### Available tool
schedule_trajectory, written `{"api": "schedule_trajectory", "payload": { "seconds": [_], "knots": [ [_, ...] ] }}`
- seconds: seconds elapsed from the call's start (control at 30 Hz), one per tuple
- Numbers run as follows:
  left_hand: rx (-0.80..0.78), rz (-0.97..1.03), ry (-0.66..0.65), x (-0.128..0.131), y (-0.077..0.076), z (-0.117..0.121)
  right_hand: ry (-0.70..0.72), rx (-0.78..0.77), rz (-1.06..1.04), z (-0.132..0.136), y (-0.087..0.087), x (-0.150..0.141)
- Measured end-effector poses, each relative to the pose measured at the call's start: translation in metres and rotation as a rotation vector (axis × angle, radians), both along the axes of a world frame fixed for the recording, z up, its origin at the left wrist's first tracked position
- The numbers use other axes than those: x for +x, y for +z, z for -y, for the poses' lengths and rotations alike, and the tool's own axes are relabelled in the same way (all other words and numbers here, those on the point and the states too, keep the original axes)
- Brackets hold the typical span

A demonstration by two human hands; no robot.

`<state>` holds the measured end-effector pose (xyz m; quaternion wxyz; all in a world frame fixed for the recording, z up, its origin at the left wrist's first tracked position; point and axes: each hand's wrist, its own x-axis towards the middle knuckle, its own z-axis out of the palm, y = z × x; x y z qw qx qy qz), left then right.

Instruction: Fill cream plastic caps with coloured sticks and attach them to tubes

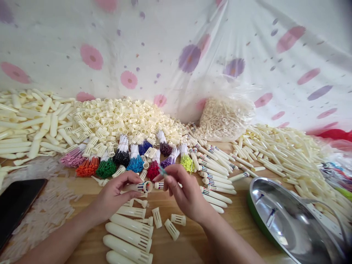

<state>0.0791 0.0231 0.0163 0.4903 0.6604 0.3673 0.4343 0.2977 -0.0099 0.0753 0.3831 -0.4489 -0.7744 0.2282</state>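
Observation:
My left hand (pixel 117 196) is closed around a cream pen barrel (pixel 146 186), its open slotted end facing right with coloured pieces in the slots. Close beside that end, my right hand (pixel 181 190) pinches a small light-blue piece (pixel 162 170), too blurred to name surely. Below the hands, several cream barrels with slotted ends (pixel 129 236) lie in a row, beside a few loose slotted collars (pixel 172 229). Behind them stand bundles of white-stemmed refills with coloured ends, among them red (pixel 153 170), blue (pixel 134 164), green (pixel 106 168) and yellow-green (pixel 187 163).
Slotted collars (pixel 121 117) are heaped at the back. A plastic bag of small cream parts (pixel 225 119) stands right of them. Barrels with coloured sliders (pixel 217 181) lie right of my hands. A green-sided metal pan (pixel 291 220) is at right, a black phone (pixel 19 205) at left.

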Motion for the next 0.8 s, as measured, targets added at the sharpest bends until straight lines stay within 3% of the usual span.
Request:
{"api": "schedule_trajectory", "payload": {
  "seconds": [0.1,0.2,0.27,0.4,0.6,0.7,0.8],
  "knots": [
    [0.032,-0.004,0.055,-0.003,0.001,-0.003,-0.175,-0.064,0.303,-0.008,-0.002,0.008],
    [0.026,0.029,0.11,-0.003,0.002,-0.004,-0.196,-0.159,0.81,-0.014,-0.011,0.009],
    [0.02,0.042,0.143,-0.003,0.003,-0.003,-0.186,-0.201,0.94,-0.017,-0.02,0.005],
    [0.013,0.045,0.16,-0.002,0.003,-0.003,-0.233,-0.223,0.932,-0.021,-0.022,0.006],
    [-0.032,0.082,0.135,-0.002,0.001,-0.003,-0.311,-0.288,0.841,-0.02,0.005,0.063],
    [-0.073,0.074,0.135,-0.002,0.001,-0.002,-0.259,-0.403,0.835,-0.015,-0.001,0.079],
    [-0.111,0.075,0.136,-0.001,0.0,-0.001,-0.235,-0.431,0.845,-0.014,-0.018,0.076]
  ]
}}
